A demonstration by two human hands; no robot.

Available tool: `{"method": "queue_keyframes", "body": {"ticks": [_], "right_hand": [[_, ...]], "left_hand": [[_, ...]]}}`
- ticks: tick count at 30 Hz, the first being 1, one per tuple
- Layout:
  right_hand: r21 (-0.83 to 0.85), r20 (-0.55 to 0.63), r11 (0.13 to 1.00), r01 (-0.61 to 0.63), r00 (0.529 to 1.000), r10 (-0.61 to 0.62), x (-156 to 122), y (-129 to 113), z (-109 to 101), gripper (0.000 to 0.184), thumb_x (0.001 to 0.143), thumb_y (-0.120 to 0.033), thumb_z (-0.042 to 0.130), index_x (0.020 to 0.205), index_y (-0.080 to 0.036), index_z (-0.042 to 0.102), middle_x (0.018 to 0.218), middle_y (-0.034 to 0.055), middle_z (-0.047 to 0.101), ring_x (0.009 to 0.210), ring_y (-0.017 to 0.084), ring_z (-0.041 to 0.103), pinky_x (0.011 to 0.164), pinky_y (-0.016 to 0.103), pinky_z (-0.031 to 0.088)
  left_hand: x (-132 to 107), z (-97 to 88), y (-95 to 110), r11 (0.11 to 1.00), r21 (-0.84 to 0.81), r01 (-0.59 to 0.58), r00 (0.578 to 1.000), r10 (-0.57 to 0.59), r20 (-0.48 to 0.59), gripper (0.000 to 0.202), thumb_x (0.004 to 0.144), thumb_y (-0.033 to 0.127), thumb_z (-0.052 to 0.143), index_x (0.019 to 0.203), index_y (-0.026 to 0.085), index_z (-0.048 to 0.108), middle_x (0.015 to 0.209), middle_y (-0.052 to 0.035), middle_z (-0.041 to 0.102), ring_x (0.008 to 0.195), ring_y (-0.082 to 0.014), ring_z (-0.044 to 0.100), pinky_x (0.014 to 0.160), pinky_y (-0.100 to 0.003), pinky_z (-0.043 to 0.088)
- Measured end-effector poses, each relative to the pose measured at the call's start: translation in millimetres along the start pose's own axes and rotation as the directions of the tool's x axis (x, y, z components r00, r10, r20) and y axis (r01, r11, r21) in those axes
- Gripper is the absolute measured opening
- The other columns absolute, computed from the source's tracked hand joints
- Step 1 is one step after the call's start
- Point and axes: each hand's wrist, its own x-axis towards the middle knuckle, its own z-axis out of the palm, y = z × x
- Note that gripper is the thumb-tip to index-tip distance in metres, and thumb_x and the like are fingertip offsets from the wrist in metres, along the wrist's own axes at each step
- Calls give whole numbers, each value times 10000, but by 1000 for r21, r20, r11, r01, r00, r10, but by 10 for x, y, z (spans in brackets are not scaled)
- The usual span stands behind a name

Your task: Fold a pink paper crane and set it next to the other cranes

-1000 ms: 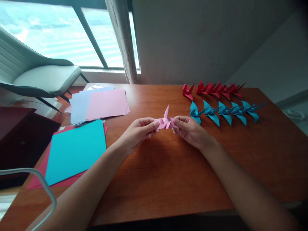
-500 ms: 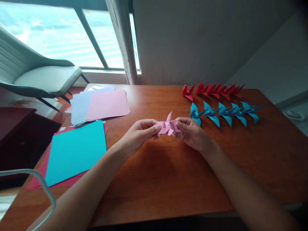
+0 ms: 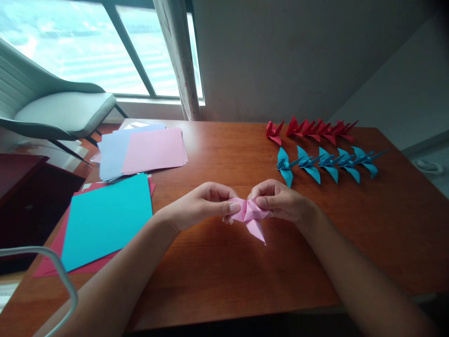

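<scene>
Hands meet over a wooden table (image 3: 224, 281), seen from the person's own head. The left hand (image 3: 201, 206) and the right hand (image 3: 280, 203) are almost touching, fingers curled in, and each pinches one side of a folded pink paper figure (image 3: 250, 215) between thumb and fingertips. The figure sits between the two hands, held just above the tabletop. One long pointed flap hangs down from it toward the person, below the right thumb.

Beyond the right hand, further from the person, lies a row of blue paper cranes (image 3: 328, 164), set out side by side and running off to the right. The nearest one is close to the right knuckles but not touching them. Behind that row, further away again, is a row of red paper cranes (image 3: 312, 128), packed tightly together.

To the left of the left hand, near the forearm, a turquoise sheet (image 3: 107, 220) lies flat on top of red sheets (image 3: 49, 264), whose edges show around it. Beyond those, up and left of the left hand, is a stack of pink sheets (image 3: 154, 150) overlapping pale blue sheets (image 3: 110, 154).

Past the far left edge of the table stands a grey chair (image 3: 63, 110) beneath a bright window (image 3: 70, 47), with a curtain (image 3: 178, 56) hanging at the window's right side. A curved metal tube (image 3: 59, 276) shows near the left elbow.
</scene>
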Motion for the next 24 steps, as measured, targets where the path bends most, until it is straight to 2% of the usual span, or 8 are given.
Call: {"method": "queue_keyframes", "body": {"ticks": [3, 6, 10, 14, 17, 24], "right_hand": [[9, -46, 1000, 14, 999, -13, 1, -5, 2, 343, 793, -448, 802, 688, -148, 674, 565, -33, 525, 505, 64, 363, 471, 223, 231], [28, -152, 997, 75, 986, -70, 18, -7, 9, 334, 792, -447, 803, 685, -160, 670, 580, -30, 521, 534, 76, 380, 501, 231, 259], [51, -298, 985, 166, 944, -144, 61, 7, 20, 319, 813, -440, 793, 704, -170, 663, 643, -18, 548, 585, 88, 432, 546, 238, 312], [77, -373, 962, 262, 902, -216, 103, 27, 42, 304, 814, -418, 804, 698, -178, 659, 639, -24, 554, 596, 88, 460, 577, 235, 351], [75, -388, 953, 292, 889, -242, 116, 30, 53, 319, 811, -429, 808, 685, -180, 653, 638, -27, 548, 601, 88, 459, 595, 240, 377], [122, -423, 938, 324, 872, -246, 99, 31, 19, 271, 790, -421, 831, 718, -209, 678, 657, -36, 588, 612, 89, 497, 617, 232, 434]], "left_hand": [[11, 5, -8, 1000, -6, -29, 999, 29, -38, 322, 875, 435, 732, 762, 134, 721, 689, -47, 637, 662, -130, 541, 643, -250, 408], [40, 14, -29, 993, -64, -98, 986, 89, -139, 313, 857, 421, 756, 733, 137, 712, 684, -34, 634, 658, -120, 539, 644, -242, 406], [91, 48, -60, 969, -136, -204, 941, 156, -299, 256, 824, 389, 798, 773, 144, 743, 706, -24, 653, 654, -103, 538, 637, -227, 403], [136, 89, -88, 950, -170, -262, 899, 177, -400, 234, 810, 366, 814, 773, 143, 754, 717, -19, 653, 655, -90, 526, 628, -212, 397], [148, 97, -93, 945, -197, -262, 892, 159, -423, 253, 800, 373, 822, 755, 136, 749, 714, -21, 652, 659, -87, 527, 629, -206, 403], [140, 60, -85, 908, -305, -286, 906, 153, -395, 287, 783, 371, 843, 703, 125, 717, 665, -20, 639, 632, -76, 534, 601, -177, 411]]}}
